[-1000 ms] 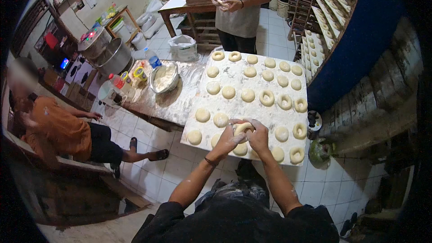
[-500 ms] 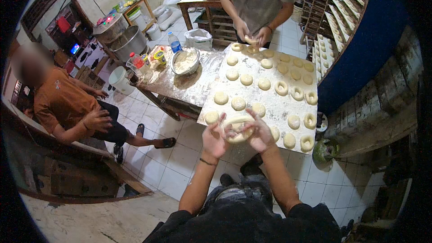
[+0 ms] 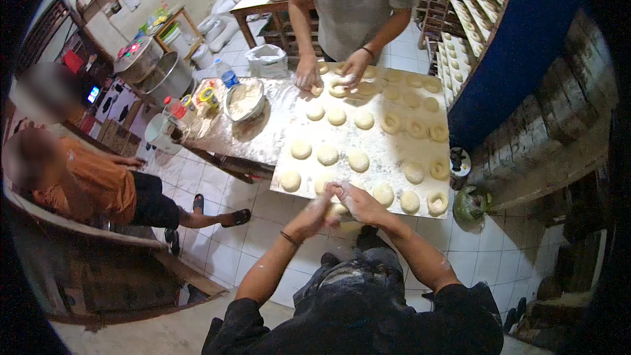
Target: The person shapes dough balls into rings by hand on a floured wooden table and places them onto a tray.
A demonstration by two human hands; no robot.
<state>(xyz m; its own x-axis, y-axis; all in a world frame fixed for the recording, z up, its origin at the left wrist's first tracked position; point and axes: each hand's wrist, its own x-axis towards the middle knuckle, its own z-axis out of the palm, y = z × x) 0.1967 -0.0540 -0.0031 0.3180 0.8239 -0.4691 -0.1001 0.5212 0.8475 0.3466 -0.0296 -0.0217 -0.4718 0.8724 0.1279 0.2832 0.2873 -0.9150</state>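
At the near edge of a floured board point(image 3: 378, 151), my left hand point(image 3: 310, 218) and my right hand point(image 3: 363, 206) are brought close together. Between them is a dough ring point(image 3: 338, 210), mostly hidden by my fingers and palms. My thumbs meet above it, and both hands are dusted with flour. Rows of pale dough rounds point(image 3: 358, 160) lie on the board just beyond my hands. Some pieces there have holes, such as a shaped dough ring point(image 3: 437, 204) at the near right corner.
Across the board a co-worker's hands point(image 3: 355, 66) handle dough. A flour bowl point(image 3: 244, 100), a water bottle point(image 3: 226, 73) and jars stand on the floury table to the left. Dough trays fill a rack point(image 3: 470, 20) at far right. A person in orange point(image 3: 98, 177) sits left.
My hands have closed in around the dough ring, which showed wide between spread fingers before. The co-worker has lowered a dough ring to the board. The whole view has shifted slightly.
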